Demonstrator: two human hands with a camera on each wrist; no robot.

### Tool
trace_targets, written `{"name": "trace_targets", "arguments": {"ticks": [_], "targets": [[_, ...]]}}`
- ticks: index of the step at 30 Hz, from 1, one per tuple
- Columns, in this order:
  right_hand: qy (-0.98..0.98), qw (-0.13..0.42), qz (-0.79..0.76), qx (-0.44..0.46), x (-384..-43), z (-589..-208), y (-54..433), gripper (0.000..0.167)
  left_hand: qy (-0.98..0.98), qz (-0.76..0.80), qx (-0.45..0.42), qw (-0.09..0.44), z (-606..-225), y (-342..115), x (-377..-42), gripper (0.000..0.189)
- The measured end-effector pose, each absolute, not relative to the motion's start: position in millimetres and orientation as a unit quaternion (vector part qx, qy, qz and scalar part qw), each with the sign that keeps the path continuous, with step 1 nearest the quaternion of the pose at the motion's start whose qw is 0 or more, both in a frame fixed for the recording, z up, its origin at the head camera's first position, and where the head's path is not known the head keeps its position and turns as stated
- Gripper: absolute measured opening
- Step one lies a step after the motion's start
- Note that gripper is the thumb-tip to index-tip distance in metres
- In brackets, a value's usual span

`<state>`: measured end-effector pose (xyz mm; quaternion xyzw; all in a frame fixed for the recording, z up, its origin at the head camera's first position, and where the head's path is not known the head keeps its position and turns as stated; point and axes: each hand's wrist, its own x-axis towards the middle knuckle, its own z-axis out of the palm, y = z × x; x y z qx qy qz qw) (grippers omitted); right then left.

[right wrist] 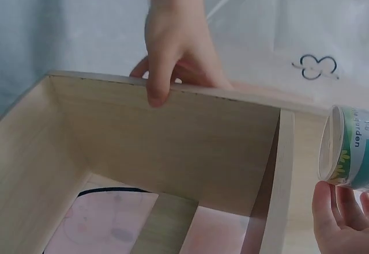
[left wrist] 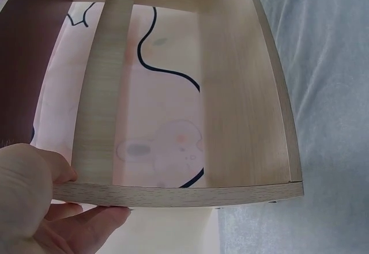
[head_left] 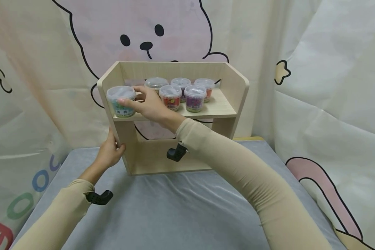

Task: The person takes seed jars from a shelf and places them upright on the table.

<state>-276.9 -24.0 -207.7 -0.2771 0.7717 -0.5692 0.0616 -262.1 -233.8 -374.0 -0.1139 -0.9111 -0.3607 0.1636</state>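
Observation:
My right hand (head_left: 153,106) pinches a clear plastic cup (head_left: 122,100) with a teal label and a lid between thumb and fingers. The cup is upright at the left end of the top board of a small wooden shelf (head_left: 175,170). In the right wrist view, part of the cup (right wrist: 354,150) shows beside the fingers; whether its base touches the board I cannot tell. Lower down, my left hand (head_left: 109,151) grips the front edge of the shelf's left side panel (left wrist: 173,195), thumb on the inner side and fingers outside.
Other lidded cups share the top board: a red-labelled cup (head_left: 170,100) and a purple-labelled cup (head_left: 195,102) in front, several more behind. The shelf stands on a grey-blue cloth (head_left: 175,215). A printed curtain (head_left: 253,52) hangs close behind and at both sides.

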Motion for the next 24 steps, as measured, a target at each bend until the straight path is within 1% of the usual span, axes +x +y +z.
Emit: {"name": "trace_targets", "arguments": {"ticks": [9, 15, 19, 24], "targets": [[0.766, 0.068, -0.562, -0.304, -258.5, -214.2, -9.6, 0.059, -0.911, -0.361, -0.113, 0.166, -373.1, -234.3, -260.8, 0.069], [0.765, 0.078, -0.554, -0.318, -249.6, -222.2, -0.9, 0.064, -0.912, -0.36, -0.105, 0.167, -372.1, -233.5, -260.0, 0.072], [0.747, 0.089, -0.562, -0.343, -245.5, -230.3, 4.9, 0.063, -0.91, -0.363, -0.107, 0.172, -372.3, -234.1, -259.7, 0.072], [0.747, 0.103, -0.563, -0.338, -240.0, -242.2, 15.0, 0.061, -0.913, -0.355, -0.109, 0.171, -372.4, -233.5, -260.3, 0.073]]}}
